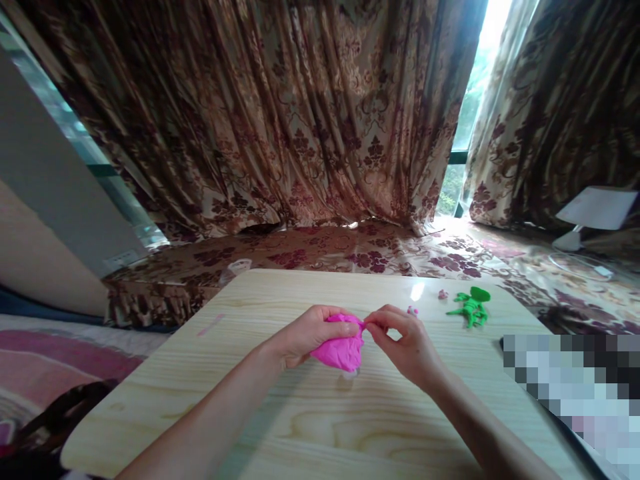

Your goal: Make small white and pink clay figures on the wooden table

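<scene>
A wrinkled, bright pink lump that looks like modelling clay (339, 353) is held above the table, gripped by my left hand (317, 333) with the thumb pressed on its top. At the lump's right edge, my right hand (403, 340) pinches a small pulled-out tip of the same pink stuff between thumb and forefinger. My right fingers hide most of that tip. Just behind my right hand lies a small white and pink piece (413, 311).
A pale wooden table (260, 420) spans the front. Toward its back right lie a green figure with thin strands (471, 308) and a small pinkish bit (443, 294). A blurred-out object (580, 393) covers the right edge. Behind are a lamp (595, 208) and patterned curtains (320, 120).
</scene>
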A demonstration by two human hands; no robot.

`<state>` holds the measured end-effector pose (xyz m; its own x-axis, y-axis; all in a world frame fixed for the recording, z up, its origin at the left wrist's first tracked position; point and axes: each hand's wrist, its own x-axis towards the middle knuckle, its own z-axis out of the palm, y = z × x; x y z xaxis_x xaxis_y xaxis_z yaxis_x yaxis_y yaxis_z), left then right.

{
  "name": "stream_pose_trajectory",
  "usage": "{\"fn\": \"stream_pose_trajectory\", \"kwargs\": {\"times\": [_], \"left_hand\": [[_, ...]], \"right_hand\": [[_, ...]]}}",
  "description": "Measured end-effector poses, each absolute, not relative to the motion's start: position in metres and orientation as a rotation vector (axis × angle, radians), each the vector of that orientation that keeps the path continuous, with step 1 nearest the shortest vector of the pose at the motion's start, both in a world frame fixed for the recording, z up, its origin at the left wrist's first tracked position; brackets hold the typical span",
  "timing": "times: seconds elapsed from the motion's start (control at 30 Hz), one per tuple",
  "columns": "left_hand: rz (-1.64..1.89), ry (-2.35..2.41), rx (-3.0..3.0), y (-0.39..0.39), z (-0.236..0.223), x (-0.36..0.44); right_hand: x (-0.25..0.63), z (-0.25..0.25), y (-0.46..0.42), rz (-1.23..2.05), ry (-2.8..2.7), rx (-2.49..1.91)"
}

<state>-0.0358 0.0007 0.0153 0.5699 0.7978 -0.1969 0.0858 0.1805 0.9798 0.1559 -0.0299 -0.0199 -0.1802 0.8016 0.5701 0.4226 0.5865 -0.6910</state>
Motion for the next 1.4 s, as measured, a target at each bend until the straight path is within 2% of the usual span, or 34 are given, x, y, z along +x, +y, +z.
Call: {"fn": "stream_pose_trajectory", "kwargs": {"times": [0.23, 0.6, 0.77, 0.97, 1.17, 1.3, 1.4], "left_hand": [[0.638, 0.870, 1.271, 0.000, 0.019, -0.040], [0.622, 0.898, 1.311, -0.007, 0.021, -0.032], [0.784, 1.097, 1.531, 0.000, 0.020, -0.046], [1.069, 1.419, 1.615, 0.037, 0.018, -0.112], [0.961, 1.676, 1.667, 0.051, 0.013, -0.171], [1.030, 1.709, 1.772, 0.049, 0.022, -0.167], [1.132, 1.621, 1.863, 0.045, 0.029, -0.129]], "right_hand": [[0.160, -0.023, -0.027, 0.832, -1.644, -0.933], [0.155, -0.019, -0.029, 0.480, -1.803, -0.961], [0.170, -0.022, -0.020, 0.366, -1.656, -1.057], [0.179, -0.020, -0.016, 0.529, -1.452, -1.112], [0.169, -0.029, -0.015, 0.693, -1.395, -1.091], [0.167, -0.033, -0.013, 0.759, -1.379, -1.118], [0.165, -0.032, -0.015, 0.805, -1.415, -1.117]]}}
